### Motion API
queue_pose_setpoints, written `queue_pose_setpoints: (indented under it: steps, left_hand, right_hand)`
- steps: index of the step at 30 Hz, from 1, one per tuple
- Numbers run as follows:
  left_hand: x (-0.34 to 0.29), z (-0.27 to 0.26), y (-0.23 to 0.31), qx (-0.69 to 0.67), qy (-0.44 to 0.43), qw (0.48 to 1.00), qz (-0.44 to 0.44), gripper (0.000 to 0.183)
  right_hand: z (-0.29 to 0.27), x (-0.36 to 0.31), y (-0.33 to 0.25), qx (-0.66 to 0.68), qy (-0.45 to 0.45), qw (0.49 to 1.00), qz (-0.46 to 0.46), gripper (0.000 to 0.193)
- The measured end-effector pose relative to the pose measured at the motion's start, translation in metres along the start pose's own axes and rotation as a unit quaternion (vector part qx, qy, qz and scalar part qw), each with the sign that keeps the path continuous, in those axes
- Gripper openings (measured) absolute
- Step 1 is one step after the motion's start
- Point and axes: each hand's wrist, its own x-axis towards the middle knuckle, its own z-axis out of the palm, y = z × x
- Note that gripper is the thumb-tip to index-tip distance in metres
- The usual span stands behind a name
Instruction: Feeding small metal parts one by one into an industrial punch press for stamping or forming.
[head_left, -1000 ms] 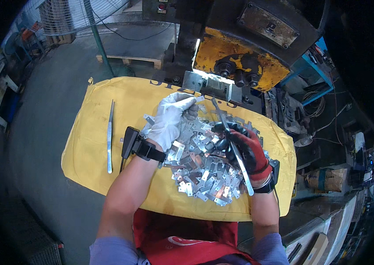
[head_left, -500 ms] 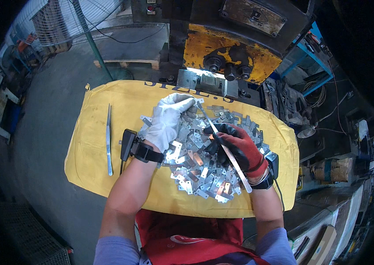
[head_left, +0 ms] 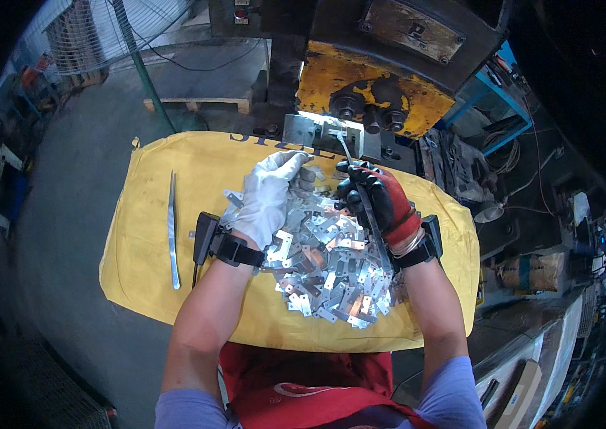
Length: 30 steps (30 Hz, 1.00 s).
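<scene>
Your right grip [head_left: 382, 198] is holding the tweezers [head_left: 377, 232] right by the metal tab pile [head_left: 331, 264], with a small tab [head_left: 336, 134] sitting at the tips, ahead of your fingers, past the pile's far edge. Your left grip [head_left: 271, 191] is hanging curled over its left side; can't tell if it's pinching anything tbh.

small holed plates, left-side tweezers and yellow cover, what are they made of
Small plates: probably sheet metal, bare and shiny, judging by bright glints; coppery patches may be reflections. Left-side tweezers: likely smooth steel, from the silvery sheen. Yellow cover: dull and creased, so perhaps paper or plastic.
</scene>
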Motion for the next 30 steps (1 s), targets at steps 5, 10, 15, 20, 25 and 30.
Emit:
queue_pose_setpoints:
  steps: [5, 10, 15, 20, 25, 30]
  left_hand:
    - [0.001, 0.0, -0.002, -0.008, -0.001, 1.0, -0.002, 0.017]
    - [0.002, -0.005, -0.003, 0.009, 0.004, 1.0, 0.005, 0.017]
    - [0.003, -0.001, -0.005, 0.019, -0.003, 1.0, 0.003, 0.017]
    - [0.003, -0.004, -0.004, 0.011, 0.004, 1.0, 0.001, 0.015]
    - [0.003, -0.006, -0.002, 0.029, 0.002, 1.0, 0.0, 0.015]
    - [0.0, -0.004, -0.001, -0.008, 0.019, 1.0, 0.004, 0.016]
  right_hand:
    - [-0.003, 0.008, 0.003, 0.03, 0.0, 0.999, 0.013, 0.03]
    - [0.003, 0.004, 0.0, 0.031, 0.012, 0.999, 0.01, 0.029]
    - [0.002, 0.004, 0.004, 0.025, 0.025, 0.999, 0.021, 0.025]
    - [0.017, 0.002, 0.006, 0.0, 0.009, 0.998, -0.055, 0.029]
    - [-0.008, 0.004, 0.006, -0.018, -0.051, 0.998, -0.035, 0.05]
    - [-0.007, -0.027, -0.001, -0.099, -0.082, 0.99, -0.062, 0.052]
